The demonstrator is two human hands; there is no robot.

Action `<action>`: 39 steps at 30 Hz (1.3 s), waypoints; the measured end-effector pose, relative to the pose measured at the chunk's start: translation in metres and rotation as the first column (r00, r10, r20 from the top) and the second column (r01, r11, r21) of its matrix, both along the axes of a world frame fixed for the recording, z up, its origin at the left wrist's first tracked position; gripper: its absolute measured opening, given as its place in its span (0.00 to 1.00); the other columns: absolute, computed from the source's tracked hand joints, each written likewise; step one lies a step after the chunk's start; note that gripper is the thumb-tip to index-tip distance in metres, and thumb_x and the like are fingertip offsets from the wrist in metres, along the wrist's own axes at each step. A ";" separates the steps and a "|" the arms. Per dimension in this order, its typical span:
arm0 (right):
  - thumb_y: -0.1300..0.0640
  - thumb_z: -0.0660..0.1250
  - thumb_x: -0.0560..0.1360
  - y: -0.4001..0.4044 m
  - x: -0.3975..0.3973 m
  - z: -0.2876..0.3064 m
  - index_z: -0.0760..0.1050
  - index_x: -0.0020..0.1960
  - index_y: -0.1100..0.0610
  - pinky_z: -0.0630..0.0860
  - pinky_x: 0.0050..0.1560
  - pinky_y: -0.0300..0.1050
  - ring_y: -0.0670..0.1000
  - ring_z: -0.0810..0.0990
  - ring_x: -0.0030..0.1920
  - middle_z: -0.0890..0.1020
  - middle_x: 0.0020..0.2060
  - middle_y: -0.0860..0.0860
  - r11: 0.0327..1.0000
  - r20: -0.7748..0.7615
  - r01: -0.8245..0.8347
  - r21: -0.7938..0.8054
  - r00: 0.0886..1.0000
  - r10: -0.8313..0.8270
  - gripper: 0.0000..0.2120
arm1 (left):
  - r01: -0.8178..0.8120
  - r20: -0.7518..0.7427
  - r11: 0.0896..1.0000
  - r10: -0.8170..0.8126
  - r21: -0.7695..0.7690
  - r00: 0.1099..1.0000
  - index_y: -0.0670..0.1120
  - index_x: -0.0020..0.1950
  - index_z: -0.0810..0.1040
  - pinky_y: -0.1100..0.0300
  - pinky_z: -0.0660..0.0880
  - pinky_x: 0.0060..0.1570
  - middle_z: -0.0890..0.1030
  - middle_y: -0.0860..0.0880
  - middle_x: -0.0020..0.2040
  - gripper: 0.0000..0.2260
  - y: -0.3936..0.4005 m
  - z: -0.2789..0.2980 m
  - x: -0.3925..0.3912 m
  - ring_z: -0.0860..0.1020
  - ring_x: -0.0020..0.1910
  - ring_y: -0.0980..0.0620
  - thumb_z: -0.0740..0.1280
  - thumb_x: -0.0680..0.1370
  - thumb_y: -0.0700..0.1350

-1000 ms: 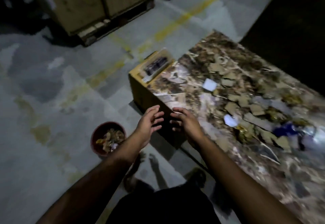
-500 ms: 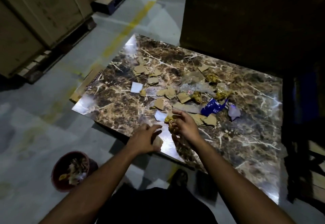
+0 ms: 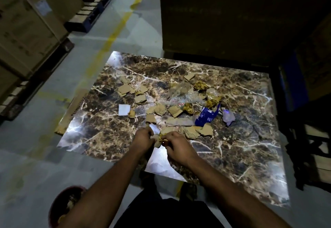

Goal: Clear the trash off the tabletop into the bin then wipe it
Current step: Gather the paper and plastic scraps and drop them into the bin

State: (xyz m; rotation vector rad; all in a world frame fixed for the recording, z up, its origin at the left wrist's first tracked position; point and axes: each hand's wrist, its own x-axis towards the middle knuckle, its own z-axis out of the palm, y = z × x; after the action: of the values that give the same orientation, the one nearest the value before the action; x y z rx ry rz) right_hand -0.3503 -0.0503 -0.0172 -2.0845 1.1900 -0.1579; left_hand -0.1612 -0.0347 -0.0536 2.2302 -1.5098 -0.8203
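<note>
A dark marble tabletop [image 3: 238, 149] carries scattered trash: several cardboard scraps [image 3: 125, 89], a white paper square [image 3: 124, 109], a blue wrapper [image 3: 206, 115], gold foil wrappers [image 3: 212, 101] and clear plastic [image 3: 182, 91]. Near the front edge my left hand [image 3: 143, 139] and my right hand [image 3: 176, 146] meet, fingers curled around a gold wrapper and a cardboard scrap [image 3: 160, 139] between them. A red bin [image 3: 59, 208] with trash inside stands on the floor at the lower left, partly hidden by my left forearm.
Large cardboard boxes on pallets [image 3: 26, 30] line the left side. A dark tall block [image 3: 215, 16] stands right behind the table. A flat cardboard piece [image 3: 71, 109] juts out under the table's left edge. Dark furniture [image 3: 308, 138] is at the right.
My view swung from the floor and bin to the tabletop. Both hands moved forward onto the table and closed together on scraps near the front edge.
</note>
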 end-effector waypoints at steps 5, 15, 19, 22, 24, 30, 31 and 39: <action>0.58 0.62 0.77 -0.020 0.027 0.007 0.75 0.68 0.49 0.73 0.64 0.52 0.55 0.72 0.64 0.76 0.65 0.50 0.993 -0.080 0.080 -0.089 0.993 -0.087 0.20 | -0.090 -0.073 0.995 0.086 -0.041 0.994 0.44 0.43 0.79 0.59 0.65 0.40 0.79 0.47 0.40 0.05 -0.034 -0.001 0.010 0.78 0.42 0.46 0.74 0.71 0.41; 0.55 0.65 0.79 -0.151 0.172 0.005 0.67 0.75 0.52 0.74 0.63 0.59 0.63 0.65 0.71 0.69 0.72 0.57 0.992 -0.263 -0.115 -0.045 0.960 0.100 0.25 | -0.273 0.149 0.953 0.253 0.135 0.956 0.49 0.73 0.67 0.48 0.70 0.63 0.66 0.39 0.71 0.26 -0.058 0.010 0.116 0.69 0.68 0.37 0.69 0.77 0.53; 0.55 0.67 0.79 -0.195 0.240 -0.010 0.64 0.76 0.53 0.73 0.64 0.61 0.66 0.62 0.74 0.61 0.77 0.59 0.953 -0.385 -0.298 -0.058 0.887 0.254 0.28 | -0.120 0.037 0.982 0.116 0.148 0.993 0.51 0.77 0.61 0.50 0.69 0.63 0.56 0.38 0.77 0.29 -0.062 0.009 0.110 0.66 0.72 0.37 0.67 0.78 0.44; 0.55 0.68 0.78 -0.218 0.270 -0.017 0.54 0.81 0.49 0.67 0.70 0.62 0.65 0.52 0.79 0.50 0.82 0.57 0.938 -0.437 -0.341 -0.069 0.855 0.279 0.36 | 0.036 -0.144 0.995 -0.023 0.090 0.989 0.54 0.75 0.63 0.57 0.71 0.51 0.65 0.45 0.67 0.27 -0.063 0.005 0.107 0.73 0.61 0.42 0.66 0.76 0.45; 0.56 0.65 0.80 -0.229 0.279 -0.026 0.49 0.82 0.47 0.59 0.74 0.63 0.63 0.47 0.80 0.45 0.82 0.54 0.937 -0.460 -0.346 -0.038 0.839 0.291 0.37 | 0.090 -0.242 0.996 -0.084 0.013 0.967 0.59 0.70 0.66 0.60 0.70 0.45 0.67 0.52 0.58 0.24 -0.064 0.005 0.115 0.73 0.53 0.52 0.65 0.75 0.47; 0.45 0.54 0.84 -0.211 0.241 -0.038 0.49 0.83 0.50 0.56 0.77 0.61 0.60 0.49 0.81 0.48 0.83 0.54 0.920 -0.486 -0.388 -0.057 0.816 0.314 0.30 | -0.094 -0.146 0.993 0.084 -0.068 0.986 0.56 0.55 0.77 0.53 0.77 0.53 0.74 0.53 0.53 0.12 -0.080 0.006 0.177 0.78 0.51 0.51 0.65 0.73 0.44; 0.44 0.54 0.84 -0.203 0.229 -0.039 0.51 0.82 0.50 0.58 0.75 0.61 0.61 0.50 0.80 0.50 0.82 0.54 0.923 -0.485 -0.380 -0.065 0.820 0.303 0.30 | -0.093 -0.124 0.993 0.084 -0.072 0.989 0.54 0.56 0.77 0.53 0.77 0.53 0.74 0.51 0.53 0.11 -0.088 0.005 0.187 0.79 0.51 0.48 0.66 0.74 0.44; 0.43 0.62 0.77 -0.154 0.146 -0.008 0.76 0.63 0.50 0.65 0.68 0.71 0.62 0.72 0.68 0.78 0.64 0.55 0.858 -0.466 -0.298 -0.419 0.881 0.079 0.19 | 0.131 0.023 0.989 -0.132 0.062 0.991 0.54 0.73 0.69 0.46 0.69 0.67 0.69 0.40 0.68 0.27 -0.145 0.009 0.171 0.68 0.69 0.37 0.64 0.74 0.57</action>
State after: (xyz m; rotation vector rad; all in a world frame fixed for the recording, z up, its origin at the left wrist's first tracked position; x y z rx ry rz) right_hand -0.2044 -0.2047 -0.0255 -2.7765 1.2750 0.1352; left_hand 0.0102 -0.1795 -0.0446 2.2115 -1.6809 -0.8893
